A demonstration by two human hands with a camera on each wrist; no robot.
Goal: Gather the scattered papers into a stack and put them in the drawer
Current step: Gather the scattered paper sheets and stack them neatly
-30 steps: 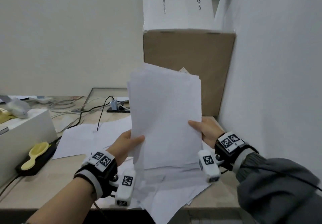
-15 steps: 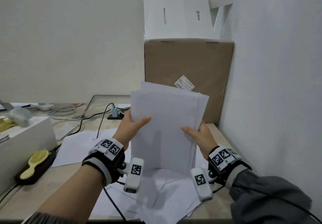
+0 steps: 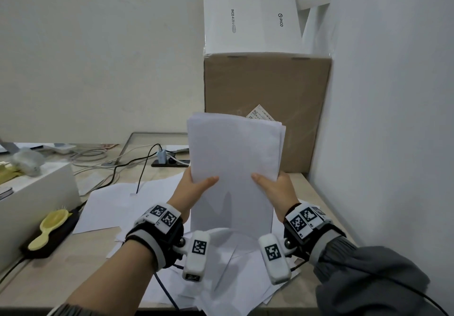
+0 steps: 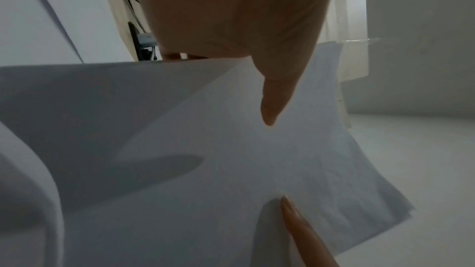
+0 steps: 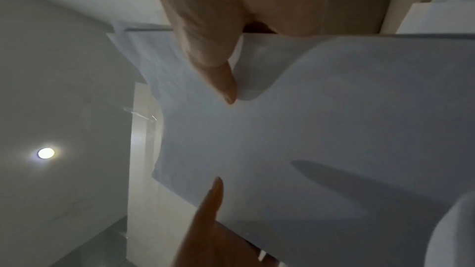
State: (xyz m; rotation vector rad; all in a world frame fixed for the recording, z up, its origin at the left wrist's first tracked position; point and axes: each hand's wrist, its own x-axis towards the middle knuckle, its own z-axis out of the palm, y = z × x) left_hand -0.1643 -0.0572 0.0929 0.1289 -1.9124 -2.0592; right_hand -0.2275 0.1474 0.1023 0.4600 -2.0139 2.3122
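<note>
A stack of white papers (image 3: 234, 165) stands upright on its lower edge on the desk, held between both hands. My left hand (image 3: 194, 188) grips its left edge, thumb on the front sheet and fingers behind. My right hand (image 3: 272, 185) grips the right edge the same way. In the left wrist view the stack (image 4: 231, 170) fills the frame with my left thumb (image 4: 270, 96) pressed on it. The right wrist view shows the stack (image 5: 308, 139) under my right thumb (image 5: 221, 76). More loose papers (image 3: 228, 279) lie scattered under the stack and to the left (image 3: 110, 205). No drawer is visible.
A brown cardboard box (image 3: 265, 109) with a white box (image 3: 250, 23) on top stands right behind the stack. A white wall (image 3: 393, 119) bounds the desk on the right. Cables (image 3: 118, 165), a yellow brush (image 3: 49, 227) and a white box (image 3: 32, 197) sit at the left.
Both hands have lowered the stack from the air until its bottom edge rests on the desk, and have drawn closer together on its sides. The sheets look more aligned.
</note>
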